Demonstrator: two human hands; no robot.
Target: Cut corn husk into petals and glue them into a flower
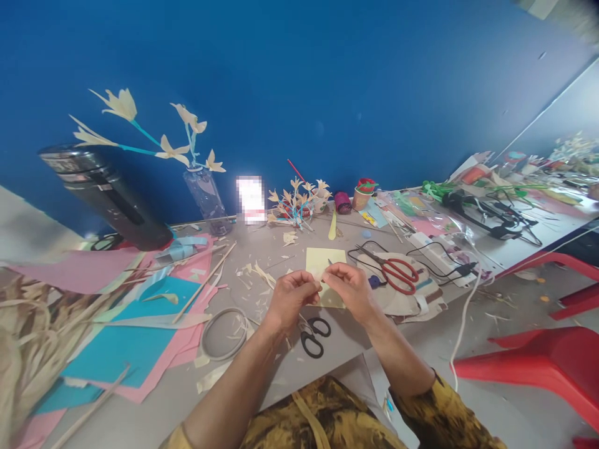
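My left hand and my right hand meet above the table, fingertips almost touching. Each is closed in a pinch. Whatever lies between the fingertips is too small to make out; a thin dark tip shows just above my right fingers. Beneath both hands lies a pale yellow square of paper. Black-handled scissors rest just below my left hand, partly hidden by it. Red-handled scissors lie to the right on a cloth bag. A grey wire coil is beside my left forearm.
Blue paper sheets and dried husk strips cover the left side. Behind stand a dark flask, a bottle of cream flowers and a smaller flower bunch. A power strip and red chair are at right.
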